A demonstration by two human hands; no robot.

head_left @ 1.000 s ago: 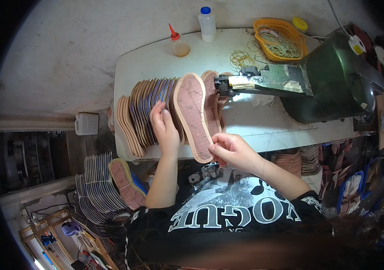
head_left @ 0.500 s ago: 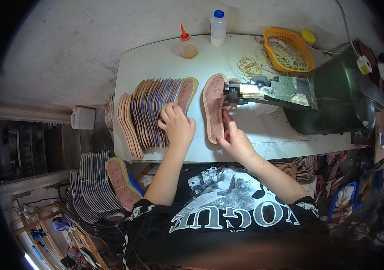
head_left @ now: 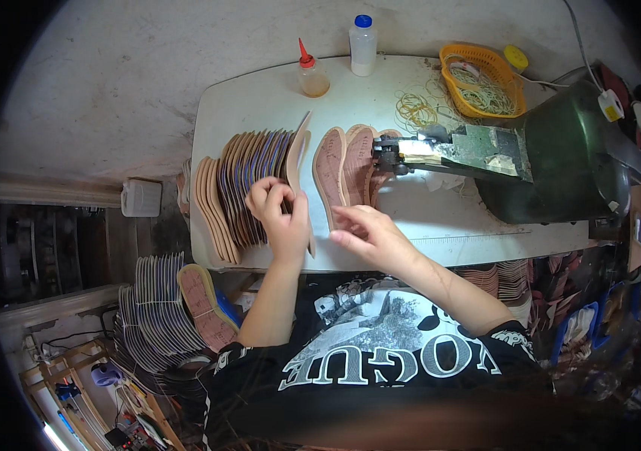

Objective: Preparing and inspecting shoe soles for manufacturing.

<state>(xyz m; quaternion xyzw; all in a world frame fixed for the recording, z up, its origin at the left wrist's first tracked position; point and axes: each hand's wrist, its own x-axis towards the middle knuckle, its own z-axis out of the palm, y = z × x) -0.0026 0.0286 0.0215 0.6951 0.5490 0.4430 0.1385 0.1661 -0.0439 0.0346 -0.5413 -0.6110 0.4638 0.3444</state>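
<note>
Since half a second earlier the right hand (head_left: 369, 234) had let go of the pink insole (head_left: 330, 171), leaving it flat on the white table (head_left: 440, 218) beside the others at the green machine (head_left: 561, 154), so that piece looked placed. The left hand (head_left: 281, 218) had meanwhile tipped up a new tan insole (head_left: 299, 161) from the fanned stack (head_left: 241, 184), pinching its lower edge, the insole rising just above its fingers. Right fingers were loosely spread, empty, just below the pink insole's heel.
</note>
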